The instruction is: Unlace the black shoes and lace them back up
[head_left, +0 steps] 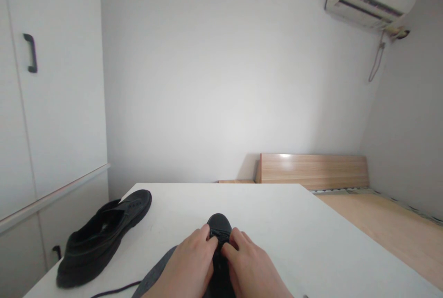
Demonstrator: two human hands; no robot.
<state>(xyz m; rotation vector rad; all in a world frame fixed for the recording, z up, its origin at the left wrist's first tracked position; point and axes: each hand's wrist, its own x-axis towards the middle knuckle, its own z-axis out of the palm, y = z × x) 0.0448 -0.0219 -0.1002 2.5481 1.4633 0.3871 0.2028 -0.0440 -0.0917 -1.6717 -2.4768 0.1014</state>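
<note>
A black shoe (pixel 219 221) points away from me at the near middle of the white table (pixel 270 215). Both hands close round its upper, just behind the toe. My left hand (pixel 194 259) has thumb and forefinger pinched at the left side of the eyelet area. On the opposite side, my right hand (pixel 249 261) grips with bent fingers. Dark lace (pixel 220 234) crosses the shoe between the fingertips; whether a lace end is pinched cannot be seen. The heel end is hidden by my hands and the lower frame edge.
Another black shoe (pixel 100 233), its eyelets showing no lace, rests at the table's left edge. A thin black cord (pixel 116 289) runs near my left forearm's grey sleeve (pixel 155 272). Left stands a white cabinet (pixel 62 104); right, a wooden bed (pixel 311 169).
</note>
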